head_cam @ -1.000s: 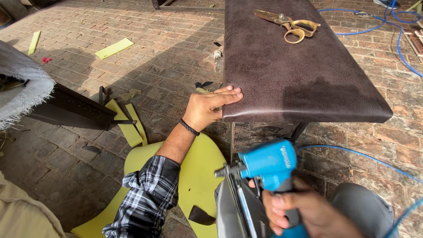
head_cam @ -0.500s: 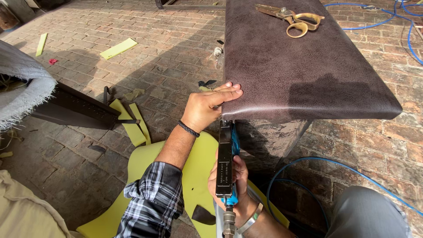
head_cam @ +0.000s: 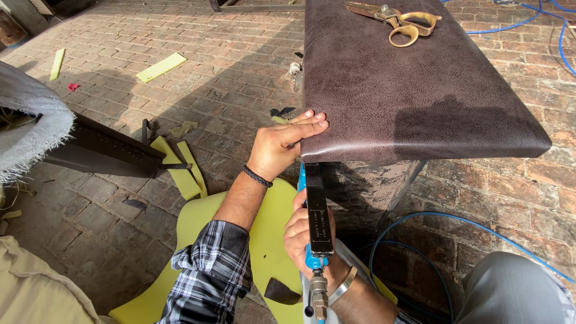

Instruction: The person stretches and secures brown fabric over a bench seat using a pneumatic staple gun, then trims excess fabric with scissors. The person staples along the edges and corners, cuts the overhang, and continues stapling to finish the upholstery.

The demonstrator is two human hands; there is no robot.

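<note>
A padded bench top covered in dark brown leatherette [head_cam: 414, 90] stands in front of me. My left hand [head_cam: 282, 144] grips its near left corner, fingers pressed on the top edge of the covering. My right hand [head_cam: 303, 231] holds a blue pneumatic staple gun [head_cam: 317, 216], its black nose pointing up under that same corner, just below my left fingers. A metal fitting and hose hang from the gun's base.
Brass-handled scissors [head_cam: 396, 21] lie on the far end of the bench top. A blue air hose [head_cam: 420, 228] loops over the brick floor at right. Yellow foam sheet [head_cam: 270, 228] and offcuts [head_cam: 180, 165] lie below left; a dark frame piece [head_cam: 102, 150] at left.
The staple gun has turned from facing sideways near my lap to pointing up beneath the bench corner. My left hand stays on the corner.
</note>
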